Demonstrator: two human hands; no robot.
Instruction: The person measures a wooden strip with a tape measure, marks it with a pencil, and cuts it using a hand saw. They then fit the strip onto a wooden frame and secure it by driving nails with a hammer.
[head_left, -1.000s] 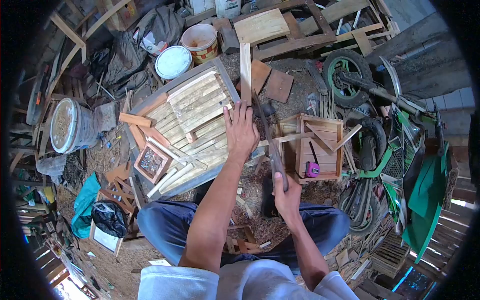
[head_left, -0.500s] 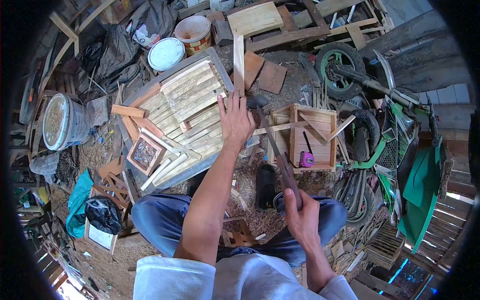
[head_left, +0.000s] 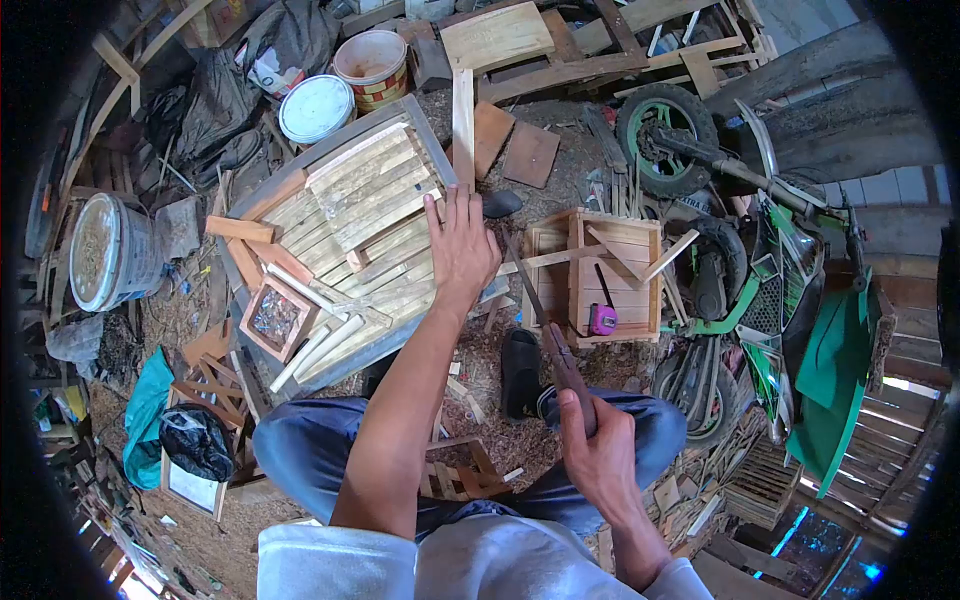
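Note:
My left hand lies with fingers stretched over the right edge of the slatted wooden panel, at the near end of a pale wooden strip. My right hand is closed around the handle of a long dark tool with a narrow blade, seen nearly edge-on, so its exact kind is unclear. The tool points up and left, its tip near a dark rounded object beside my left fingers.
A wooden box with a pink tape measure stands at right. Beyond it leans a green motorcycle. Paint buckets, a small frame of nails, a white bucket and wood scraps surround me.
The whole view has shifted slightly left. The tool's tip has drawn back a little, away from the dark rounded object. My left hand keeps its place on the wood.

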